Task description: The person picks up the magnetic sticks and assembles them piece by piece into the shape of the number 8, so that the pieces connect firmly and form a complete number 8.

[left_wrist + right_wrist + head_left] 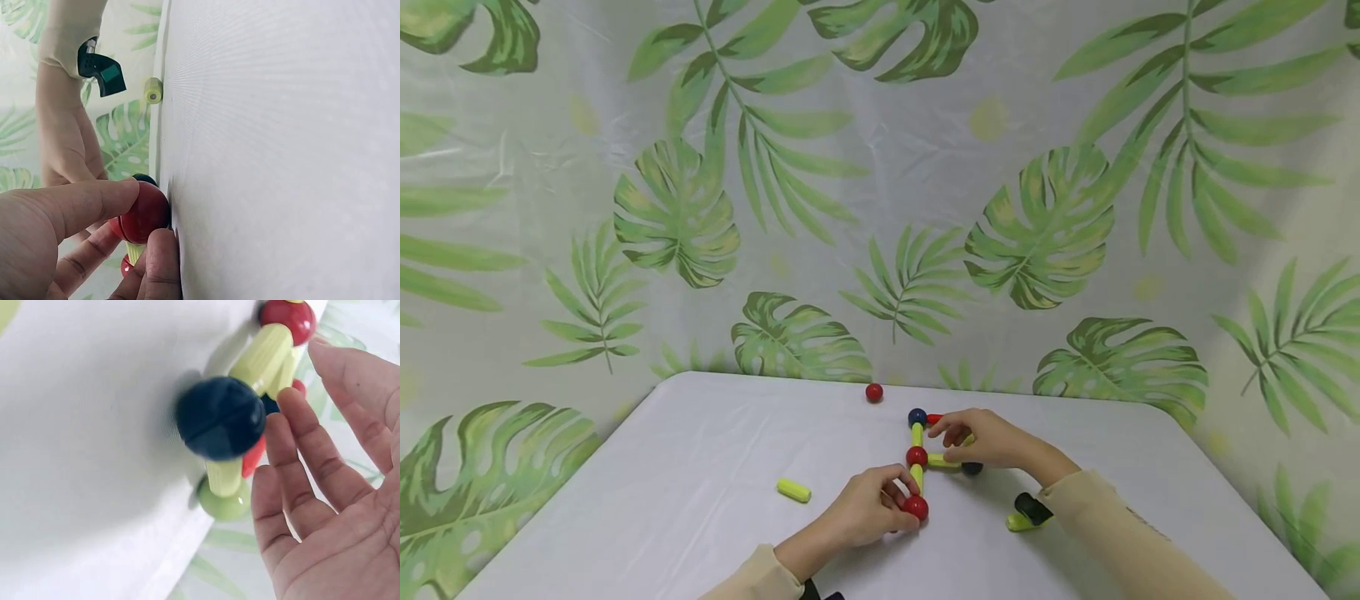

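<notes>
My left hand holds a near red ball between thumb and fingers. In the left wrist view this red ball sits close to the tabletop. A yellow-green rod links it to a middle red ball. Another rod runs on to a dark blue ball with a red rod. A side rod leads to a second dark blue ball. Beside that one my right hand hovers with loosely bent fingers, gripping nothing. Farther along shows a green ball.
A loose red ball lies near the table's far edge. One loose yellow-green rod lies left of the left hand, and another rod shows below the right wrist's black camera. Leaf-patterned cloth hangs behind the white table.
</notes>
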### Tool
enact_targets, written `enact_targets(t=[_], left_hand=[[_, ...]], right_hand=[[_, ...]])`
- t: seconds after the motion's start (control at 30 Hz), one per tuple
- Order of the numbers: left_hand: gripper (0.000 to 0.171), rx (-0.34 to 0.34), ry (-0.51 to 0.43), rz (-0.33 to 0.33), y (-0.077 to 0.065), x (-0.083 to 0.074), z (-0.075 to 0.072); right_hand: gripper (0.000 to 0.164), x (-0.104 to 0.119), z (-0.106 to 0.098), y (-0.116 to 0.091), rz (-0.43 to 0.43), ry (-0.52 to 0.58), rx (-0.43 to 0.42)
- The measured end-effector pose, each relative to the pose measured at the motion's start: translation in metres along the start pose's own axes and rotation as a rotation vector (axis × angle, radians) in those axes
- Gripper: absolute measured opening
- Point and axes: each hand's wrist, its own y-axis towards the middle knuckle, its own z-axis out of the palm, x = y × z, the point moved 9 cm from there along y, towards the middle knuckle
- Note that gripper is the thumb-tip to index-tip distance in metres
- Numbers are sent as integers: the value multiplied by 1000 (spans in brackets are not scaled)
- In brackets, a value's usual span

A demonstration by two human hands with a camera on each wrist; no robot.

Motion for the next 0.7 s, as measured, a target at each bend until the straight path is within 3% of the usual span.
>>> enact_targets(t=[0.23, 0.47, 0.7], left_hand=[[30, 8, -2, -19, -1, 0, 0], [30, 8, 7, -30, 0, 2, -1], [30, 11, 6, -29, 1, 3, 0]], right_hand=[[33, -1, -10, -21, -33, -23, 30], [31, -2, -23, -45, -23, -41, 7], [33, -10, -21, -69, 41, -41, 67]])
